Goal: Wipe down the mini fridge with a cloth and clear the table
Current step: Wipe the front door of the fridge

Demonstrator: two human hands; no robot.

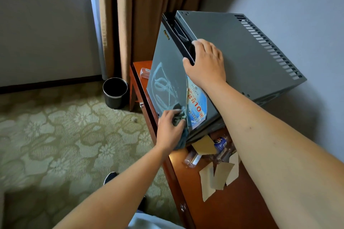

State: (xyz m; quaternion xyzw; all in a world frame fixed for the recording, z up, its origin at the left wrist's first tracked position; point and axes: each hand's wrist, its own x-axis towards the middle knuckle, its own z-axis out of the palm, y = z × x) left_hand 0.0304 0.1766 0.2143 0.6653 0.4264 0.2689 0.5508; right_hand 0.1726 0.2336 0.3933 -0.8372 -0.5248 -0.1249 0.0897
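Nearest the camera, several torn pieces of tan paper (pixel 216 176) lie scattered on the reddish wooden table (pixel 232 208), and just beyond them are plastic bottles (pixel 220 144), one with a blue label, lying close against the foot of the fridge. The left hand (pixel 170 129) grips a bunched grey-green cloth (pixel 179 117) and presses it to the lower front of the grey mini fridge (pixel 229 57), right beside a blue sticker (pixel 196 104) with red characters and "10" on it (its edge looks peeled away from the door). Curved wipe streaks mark the door surface above the cloth. The right hand (pixel 205 62) is higher up, fingers curled over the black top edge of the door, palm resting on the fridge's top. The fridge stands on the table against the wall. Another clear bottle (pixel 145 72) lies on the table behind the fridge. Farther off, a black waste bin (pixel 115 92) stands on the patterned carpet (pixel 55 132) beside brown curtains (pixel 130 15).
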